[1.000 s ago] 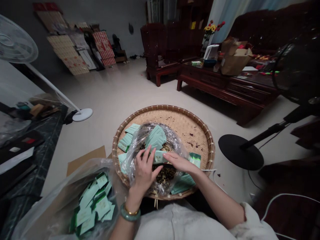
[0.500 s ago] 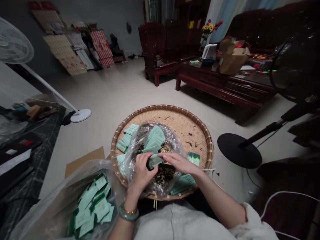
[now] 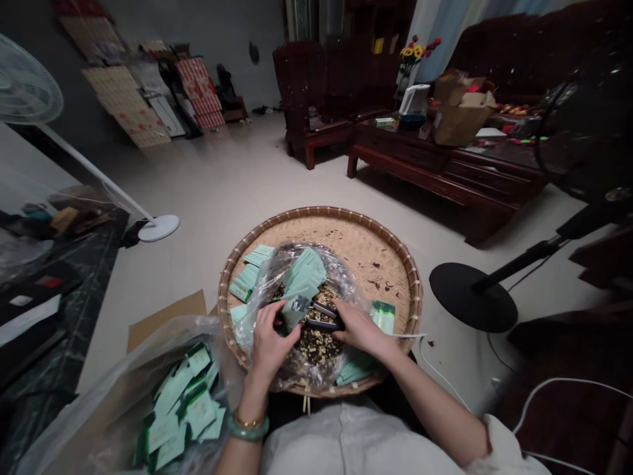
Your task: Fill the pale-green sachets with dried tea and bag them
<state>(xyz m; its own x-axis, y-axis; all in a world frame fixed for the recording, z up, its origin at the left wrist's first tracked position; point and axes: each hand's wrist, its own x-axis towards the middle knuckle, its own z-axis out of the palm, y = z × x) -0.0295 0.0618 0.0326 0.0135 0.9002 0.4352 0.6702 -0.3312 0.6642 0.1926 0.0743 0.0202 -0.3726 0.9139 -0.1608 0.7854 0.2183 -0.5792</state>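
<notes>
1. Head view: the left hand is at the opening of a clear plastic bag. Its fingers are together and clamped on a pale green packet, which is tilted.
2. The right hand is curved over dark packets inside the same bag. I cannot tell if it is clamped on them.
3. The bag lies on a round bamboo tray. Loose tea leaves and a stack of green packets are inside it.
4. More green packets lie on the tray, just beside the bag.
5. At lower left, a second plastic bag holds many packets.
</notes>
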